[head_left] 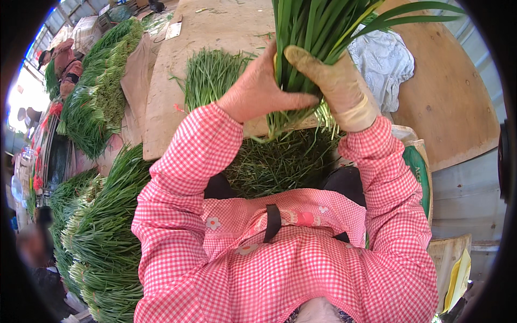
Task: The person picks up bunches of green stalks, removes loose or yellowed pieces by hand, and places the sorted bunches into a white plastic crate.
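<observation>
Both my hands are wrapped around one bunch of garlic chives (308, 35), held up over the table's near edge with its long flat green leaves pointing away from me. My bare left hand (257, 86) grips the bunch from the left, its thumb lying across the stalks. From the right, my right hand (340, 86), in a stained pale glove, closes on it with the thumb uppermost. The pale stalk ends hang toward me below the hands. Beside my left wrist, a loose heap of chives (212, 75) lies on the wooden table (226, 24).
Below the table edge, between my knees, lies a mass of leaf scraps (280, 167). Bundled chives (107, 237) are stacked at my left, with another long stack (99, 91) farther off. A crumpled silvery bag (382, 64) sits right. People (67, 67) are at the left.
</observation>
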Action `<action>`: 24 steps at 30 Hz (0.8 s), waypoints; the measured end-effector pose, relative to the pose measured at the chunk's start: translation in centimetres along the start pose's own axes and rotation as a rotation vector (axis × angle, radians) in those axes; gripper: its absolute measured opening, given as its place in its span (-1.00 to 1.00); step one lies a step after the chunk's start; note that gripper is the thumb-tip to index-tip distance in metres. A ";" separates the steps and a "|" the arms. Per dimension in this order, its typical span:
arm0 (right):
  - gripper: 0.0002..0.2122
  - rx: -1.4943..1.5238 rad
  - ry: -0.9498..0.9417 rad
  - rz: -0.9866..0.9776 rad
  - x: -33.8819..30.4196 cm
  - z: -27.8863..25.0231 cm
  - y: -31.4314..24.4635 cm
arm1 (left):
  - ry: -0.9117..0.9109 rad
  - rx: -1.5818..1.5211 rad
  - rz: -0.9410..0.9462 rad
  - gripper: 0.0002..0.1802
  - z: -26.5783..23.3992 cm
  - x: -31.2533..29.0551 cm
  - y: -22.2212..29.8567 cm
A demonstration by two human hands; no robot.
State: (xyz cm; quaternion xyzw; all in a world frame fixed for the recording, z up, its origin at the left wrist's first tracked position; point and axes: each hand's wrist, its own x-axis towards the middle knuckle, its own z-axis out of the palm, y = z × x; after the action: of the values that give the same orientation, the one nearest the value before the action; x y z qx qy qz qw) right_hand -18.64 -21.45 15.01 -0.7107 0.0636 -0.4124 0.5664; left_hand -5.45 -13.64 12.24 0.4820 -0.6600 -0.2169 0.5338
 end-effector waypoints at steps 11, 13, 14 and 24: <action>-0.43 -0.221 -0.218 0.141 4.2 -2.8 8.0 | 0.038 -0.086 -0.186 -0.11 -0.7 3.0 -7.4; -0.41 -0.177 -0.220 0.051 5.3 -1.8 6.1 | 0.130 -0.059 -0.078 -0.17 -1.0 2.8 -8.1; -0.39 -0.206 -0.203 0.013 5.9 -1.6 5.1 | 0.156 -0.010 -0.017 -0.24 -0.8 3.1 -8.1; -0.22 -0.397 -0.106 -0.241 5.5 1.1 4.7 | 0.561 -0.642 0.041 -0.58 1.5 4.5 -8.4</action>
State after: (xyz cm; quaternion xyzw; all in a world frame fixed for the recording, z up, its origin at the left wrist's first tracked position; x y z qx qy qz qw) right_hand -12.63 -25.34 13.80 -0.8311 0.0283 -0.4187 0.3650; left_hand -3.24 -21.57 7.25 0.3184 -0.3980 -0.2610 0.8198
